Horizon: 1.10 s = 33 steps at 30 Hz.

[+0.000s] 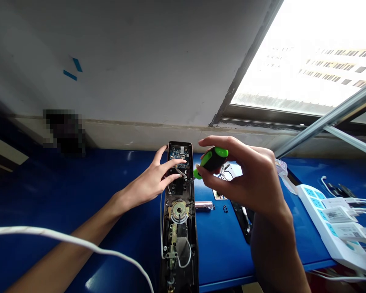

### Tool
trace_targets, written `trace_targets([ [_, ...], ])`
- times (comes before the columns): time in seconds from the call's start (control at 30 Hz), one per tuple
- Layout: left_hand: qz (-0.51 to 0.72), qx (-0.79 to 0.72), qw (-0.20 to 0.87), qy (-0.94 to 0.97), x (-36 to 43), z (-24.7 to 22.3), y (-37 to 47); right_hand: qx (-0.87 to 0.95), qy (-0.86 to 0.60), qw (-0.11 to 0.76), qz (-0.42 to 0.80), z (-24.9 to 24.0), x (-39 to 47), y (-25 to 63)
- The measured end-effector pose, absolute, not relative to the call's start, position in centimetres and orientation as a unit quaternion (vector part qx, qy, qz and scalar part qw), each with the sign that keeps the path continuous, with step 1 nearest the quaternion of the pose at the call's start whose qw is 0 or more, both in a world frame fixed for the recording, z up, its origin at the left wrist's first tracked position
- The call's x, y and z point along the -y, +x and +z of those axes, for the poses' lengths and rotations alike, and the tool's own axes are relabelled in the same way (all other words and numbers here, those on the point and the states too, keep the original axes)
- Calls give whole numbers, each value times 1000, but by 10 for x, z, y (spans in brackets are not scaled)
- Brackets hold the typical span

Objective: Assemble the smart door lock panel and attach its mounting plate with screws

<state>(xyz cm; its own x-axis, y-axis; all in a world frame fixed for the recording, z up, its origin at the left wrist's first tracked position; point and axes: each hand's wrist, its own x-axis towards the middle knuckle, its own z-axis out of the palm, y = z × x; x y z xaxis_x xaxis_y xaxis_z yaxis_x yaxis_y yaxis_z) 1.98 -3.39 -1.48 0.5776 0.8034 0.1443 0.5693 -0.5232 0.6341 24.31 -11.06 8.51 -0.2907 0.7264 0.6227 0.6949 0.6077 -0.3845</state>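
Note:
A long, narrow electronic device with its casing opened (179,210) lies lengthwise in front of me. Inside it are a blue circuit board (179,154), thin wires and a round metal part (179,209). My left hand (149,179) reaches over its far left side, fingers stretched and apart, fingertips at the board and wires. My right hand (247,175) grips a green and black screwdriver (212,160) by the handle. The shaft slants down left toward the device's interior below the board; whether its tip touches a screw I cannot tell.
Small black screws (225,208) and a pinkish cylindrical piece (204,206) lie right of the device on the blue table (122,171). A black panel (242,217) is partly behind my right arm. A white power strip (332,228) holds several plugs. A white cable (79,240) crosses the foreground.

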Motion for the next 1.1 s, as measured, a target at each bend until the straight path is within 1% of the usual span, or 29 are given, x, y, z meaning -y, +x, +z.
trace_targets([
  [0.33,220,-406,273,844,35,-13,20,805,-448,390,12,85,113,241],
  [0.6,195,-415,307,834,35,-10,20,799,-459,367,-124,79,111,234],
  [0.7,198,-416,324,826,36,-9,21,800,-459,356,-148,78,113,233],
  [0.77,197,-420,328,823,36,-9,21,816,-442,357,-106,79,116,232],
  [0.83,196,-421,329,823,37,-8,21,840,-409,356,-28,80,117,232],
  [0.9,198,-417,329,824,37,-7,21,851,-387,355,25,80,118,233],
  [1.0,205,-411,327,826,37,-6,21,841,-399,364,28,78,116,236],
  [1.1,210,-413,317,828,36,-9,21,832,-413,371,-8,78,115,239],
])
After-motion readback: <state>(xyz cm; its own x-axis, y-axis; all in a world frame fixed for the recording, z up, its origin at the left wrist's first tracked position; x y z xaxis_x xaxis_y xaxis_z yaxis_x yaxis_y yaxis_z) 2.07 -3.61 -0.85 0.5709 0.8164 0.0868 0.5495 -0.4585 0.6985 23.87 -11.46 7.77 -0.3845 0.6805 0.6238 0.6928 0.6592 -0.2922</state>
